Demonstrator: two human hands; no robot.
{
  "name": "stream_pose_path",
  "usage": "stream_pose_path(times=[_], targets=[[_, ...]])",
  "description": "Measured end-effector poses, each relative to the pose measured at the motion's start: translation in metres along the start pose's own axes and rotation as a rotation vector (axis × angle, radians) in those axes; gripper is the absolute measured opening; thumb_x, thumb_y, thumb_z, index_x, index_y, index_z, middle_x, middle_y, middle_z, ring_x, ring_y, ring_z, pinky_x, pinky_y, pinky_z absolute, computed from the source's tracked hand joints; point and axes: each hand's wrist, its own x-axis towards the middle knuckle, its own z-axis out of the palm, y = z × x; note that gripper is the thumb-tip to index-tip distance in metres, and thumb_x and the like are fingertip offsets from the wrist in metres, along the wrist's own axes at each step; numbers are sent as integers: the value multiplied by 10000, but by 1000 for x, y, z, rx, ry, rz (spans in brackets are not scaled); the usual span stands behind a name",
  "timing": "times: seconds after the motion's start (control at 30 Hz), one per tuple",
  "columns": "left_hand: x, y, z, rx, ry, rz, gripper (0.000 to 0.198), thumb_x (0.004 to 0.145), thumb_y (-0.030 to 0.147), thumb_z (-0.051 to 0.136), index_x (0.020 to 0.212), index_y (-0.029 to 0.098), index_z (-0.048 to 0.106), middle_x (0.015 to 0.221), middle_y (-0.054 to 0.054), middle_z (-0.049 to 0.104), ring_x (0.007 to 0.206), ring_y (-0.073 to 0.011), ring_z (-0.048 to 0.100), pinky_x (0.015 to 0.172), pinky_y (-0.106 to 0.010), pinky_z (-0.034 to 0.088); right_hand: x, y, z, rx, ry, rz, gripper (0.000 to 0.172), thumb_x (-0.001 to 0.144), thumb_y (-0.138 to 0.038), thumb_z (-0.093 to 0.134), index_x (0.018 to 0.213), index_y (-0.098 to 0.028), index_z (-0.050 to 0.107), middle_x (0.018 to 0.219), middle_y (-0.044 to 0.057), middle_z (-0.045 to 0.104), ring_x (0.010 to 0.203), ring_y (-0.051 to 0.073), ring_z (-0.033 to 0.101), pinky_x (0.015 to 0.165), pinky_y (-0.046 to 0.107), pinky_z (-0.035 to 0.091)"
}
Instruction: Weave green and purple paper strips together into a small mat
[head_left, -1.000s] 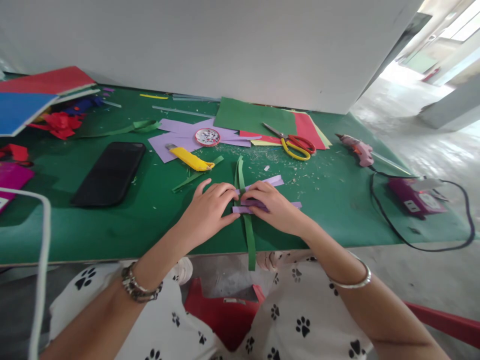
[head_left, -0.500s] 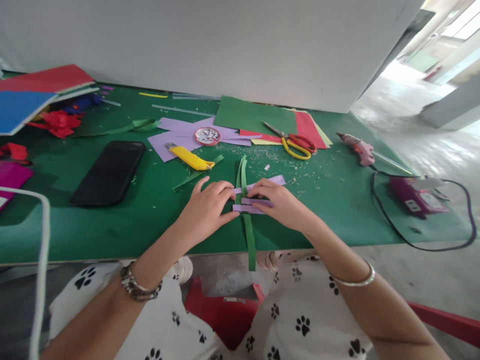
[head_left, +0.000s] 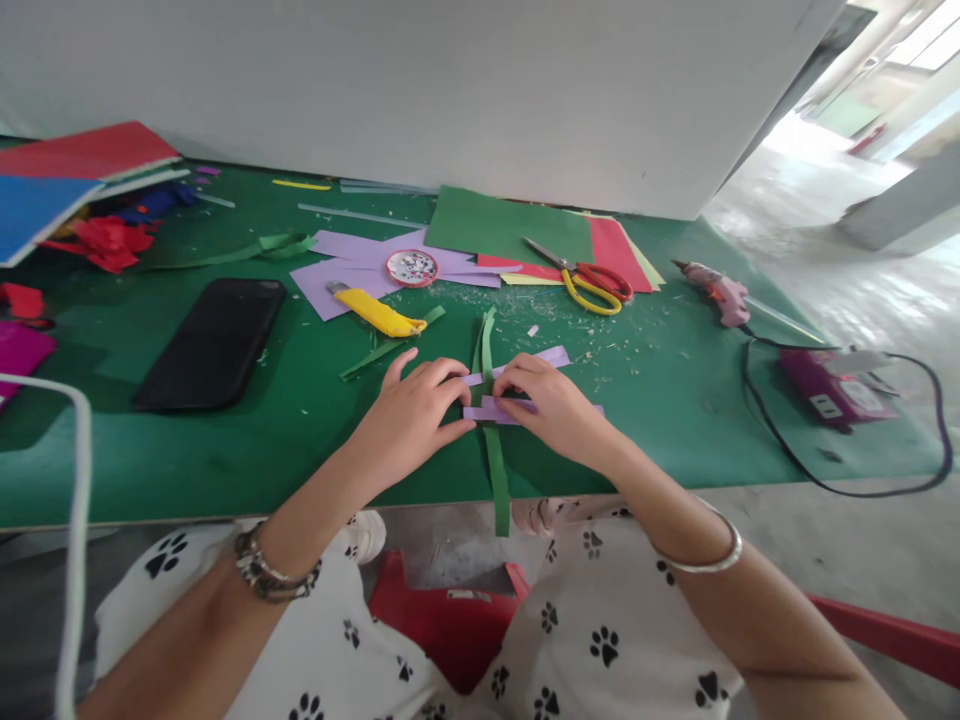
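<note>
Two long green paper strips (head_left: pixel 496 470) run front to back, with purple paper strips (head_left: pixel 476 412) crossing them. My left hand (head_left: pixel 409 405) is at the left ends of the purple strips. Its fingertips rest at the upper strip (head_left: pixel 472 379), and its thumb holds the lower one against the table. On the other side, my right hand (head_left: pixel 559 405) has thumb and fingers closed on a short purple strip where it meets the green. The right hand hides part of the crossing. One lower strip's right end shows beyond my right hand.
Behind the strips lie a yellow utility knife (head_left: pixel 382 313), a dish of small beads (head_left: pixel 412 267), scissors (head_left: pixel 592 285) and coloured paper sheets (head_left: pixel 510 222). A black phone (head_left: pixel 214 345) is at left. A pink glue gun (head_left: pixel 716 290) and corded purple box (head_left: pixel 836 388) are at right.
My right hand has shifted slightly left along the short purple strip, drawing it closer over the lower one. My left hand stays at the strip ends. The view has moved slightly.
</note>
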Motion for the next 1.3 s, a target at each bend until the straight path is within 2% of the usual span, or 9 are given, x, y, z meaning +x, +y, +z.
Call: stream_pose_path(times=[0.2,0.33,0.47,0.7,0.83,0.97,1.3], targets=[[0,-1,-1,1,2,25,115,795,251,593,891,191,572,1103,-57,567,1014,-209,553,1011,-501,253,3,5,0,42,12,-48,115,781,-58,516,757,-144,588,801,42,538,760,144,519,716,288,426],[-1,-3,-3,27,21,53,176,781,269,611,930,181,577,1126,-77,553,1049,-232,528,983,-472,306,-1,8,-12,58,45,-111,137,790,-92,511,882,-153,591,888,60,570,833,156,538,765,314,435],[0,-2,-3,30,16,116,193,789,264,598,966,192,570,1174,-81,534,1069,-233,512,942,-429,358,-6,8,-23,30,-55,-181,117,799,-160,536,895,-175,599,929,59,569,881,164,536,795,322,435],[2,0,0,-22,-25,94,77,817,241,562,880,196,556,1088,-43,609,1016,-199,561,994,-471,289,-5,3,-16,-59,-195,-169,140,783,-113,546,904,-145,607,896,73,554,848,170,528,744,304,439],[2,-1,-1,-51,-41,76,143,817,279,562,937,203,546,1101,-46,610,1029,-199,560,1009,-483,262,-4,2,-11,-45,-175,-182,131,794,-97,521,880,-147,605,873,61,549,829,154,524,732,286,430],[2,0,-1,-38,-35,60,90,829,265,539,893,203,547,1101,-43,606,1015,-192,565,1015,-475,253,-5,4,-7,-98,-133,-219,77,798,-130,527,781,-157,598,808,43,541,773,147,511,688,280,408],[1,1,-2,-55,-51,50,56,822,232,546,864,195,537,1106,-41,599,1010,-192,564,1015,-484,241,-6,2,-7,-220,-124,-296,153,838,-170,466,752,-161,592,771,42,554,724,146,498,686,300,381]])
